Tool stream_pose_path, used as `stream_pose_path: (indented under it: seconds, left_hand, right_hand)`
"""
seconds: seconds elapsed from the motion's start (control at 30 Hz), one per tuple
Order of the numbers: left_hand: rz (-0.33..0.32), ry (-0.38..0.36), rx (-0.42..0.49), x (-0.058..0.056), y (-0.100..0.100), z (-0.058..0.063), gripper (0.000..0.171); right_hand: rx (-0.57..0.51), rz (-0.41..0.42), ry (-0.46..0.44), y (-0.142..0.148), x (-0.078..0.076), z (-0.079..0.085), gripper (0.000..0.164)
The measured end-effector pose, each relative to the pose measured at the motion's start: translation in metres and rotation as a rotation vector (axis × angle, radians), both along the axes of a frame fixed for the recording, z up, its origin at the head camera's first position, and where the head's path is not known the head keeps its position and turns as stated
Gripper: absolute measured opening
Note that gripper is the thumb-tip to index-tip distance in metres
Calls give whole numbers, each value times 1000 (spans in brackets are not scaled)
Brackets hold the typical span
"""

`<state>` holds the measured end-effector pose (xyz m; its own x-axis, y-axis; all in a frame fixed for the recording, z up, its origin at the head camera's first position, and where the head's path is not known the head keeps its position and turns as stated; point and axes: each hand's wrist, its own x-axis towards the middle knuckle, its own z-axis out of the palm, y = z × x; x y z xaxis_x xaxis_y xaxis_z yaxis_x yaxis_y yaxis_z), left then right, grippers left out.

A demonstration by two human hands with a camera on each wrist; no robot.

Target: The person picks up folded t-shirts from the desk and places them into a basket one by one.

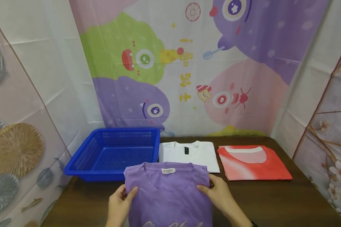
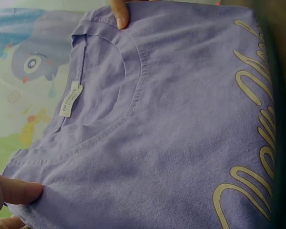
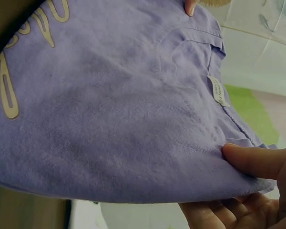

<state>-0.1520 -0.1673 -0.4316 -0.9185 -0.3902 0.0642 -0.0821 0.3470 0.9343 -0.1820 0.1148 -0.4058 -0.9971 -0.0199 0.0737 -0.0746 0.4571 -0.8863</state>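
A folded purple T-shirt with a pale neck label and cream script lettering is held up over the near part of the table. My left hand pinches its left shoulder edge, thumb on the front and fingers behind. At the opposite shoulder my right hand grips the cloth the same way. In the right wrist view, the right thumb lies on top of the fabric with the fingers underneath. The left wrist view shows the left thumb pressing near the collar.
On the dark wooden table, a blue plastic basket stands at the back left with nothing in it. Behind the purple shirt lies a folded white T-shirt. A folded red and pink shirt lies to its right. A patterned curtain hangs behind.
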Motion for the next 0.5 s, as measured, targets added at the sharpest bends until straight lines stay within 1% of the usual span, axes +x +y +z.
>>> stream_pose_path:
  seconds: [0.1,0.23,0.33,0.4,0.5]
  left_hand:
    - [22,10,9,-1,-5,7,28]
    - [25,28,-3,-1,-15,18,28]
    - [21,39,-37,-2,-24,26,28]
    - [27,50,-67,-3,-30,31,28]
    - [41,76,-109,-6,-38,37,27]
  right_hand:
    - [5,29,41,-4,-3,4,29]
    - [-3,68,104,-11,-7,8,30]
    - [-22,86,121,-19,-10,12,29]
    - [-40,102,115,-24,-12,15,29]
    - [-57,124,131,-31,-14,21,29]
